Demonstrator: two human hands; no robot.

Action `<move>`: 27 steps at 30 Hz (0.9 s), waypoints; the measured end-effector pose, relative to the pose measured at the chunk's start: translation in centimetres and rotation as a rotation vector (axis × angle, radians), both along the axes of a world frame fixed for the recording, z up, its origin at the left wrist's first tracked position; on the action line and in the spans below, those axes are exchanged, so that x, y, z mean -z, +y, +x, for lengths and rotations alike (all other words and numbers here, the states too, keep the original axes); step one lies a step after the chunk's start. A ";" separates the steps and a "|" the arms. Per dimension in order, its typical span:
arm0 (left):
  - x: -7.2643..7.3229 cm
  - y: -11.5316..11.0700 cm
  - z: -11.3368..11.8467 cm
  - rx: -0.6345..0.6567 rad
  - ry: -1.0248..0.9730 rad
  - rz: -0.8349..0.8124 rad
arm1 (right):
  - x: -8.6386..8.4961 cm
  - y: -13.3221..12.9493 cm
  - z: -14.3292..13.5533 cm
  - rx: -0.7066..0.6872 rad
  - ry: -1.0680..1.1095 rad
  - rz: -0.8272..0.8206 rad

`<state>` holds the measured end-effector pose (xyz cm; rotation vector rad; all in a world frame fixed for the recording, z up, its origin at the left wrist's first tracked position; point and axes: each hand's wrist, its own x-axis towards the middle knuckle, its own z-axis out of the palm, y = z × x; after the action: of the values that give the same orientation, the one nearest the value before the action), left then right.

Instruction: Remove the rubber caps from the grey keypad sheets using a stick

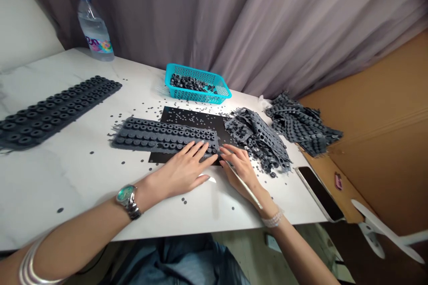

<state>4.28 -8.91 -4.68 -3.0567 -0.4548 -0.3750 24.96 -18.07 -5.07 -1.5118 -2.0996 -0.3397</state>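
Observation:
A dark grey moulded rubber sheet (160, 134) with rows of round ring-shaped parts lies partly over a black mat (197, 118). My left hand (187, 167) rests on the sheet's near right part with fingers stretched out. My right hand (239, 167) pinches a thin white pen-like tool (245, 182) at the sheet's right end. The tool's tip is hidden by the fingers. To the right of that hand are a crumpled, perforated rubber sheet (264, 131) and a heap of loose rubber rings (267, 160).
A turquoise basket (199, 96) at the back holds small dark parts. Another moulded sheet (56, 111) lies left, and more rubber sheeting (297, 120) is piled right. A water bottle (95, 31) stands back left; a phone (319, 192) lies at the right edge. Small dark discs are scattered about.

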 end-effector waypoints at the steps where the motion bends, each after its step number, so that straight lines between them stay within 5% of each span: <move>1: 0.0 0.0 0.0 -0.003 0.002 -0.005 | 0.0 0.0 0.0 -0.007 -0.001 0.004; 18: 0.0 -0.1 0.1 -0.021 0.020 -0.025 | 0.0 0.4 -0.1 -0.059 -0.194 -0.118; 27: -0.2 -0.3 0.0 -0.034 0.013 -0.003 | 1.1 0.9 2.0 0.252 -0.022 0.055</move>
<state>4.26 -9.25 -4.49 -3.0479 -0.5062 -0.3530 26.95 -17.12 -6.14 -1.7496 -1.9020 -0.5029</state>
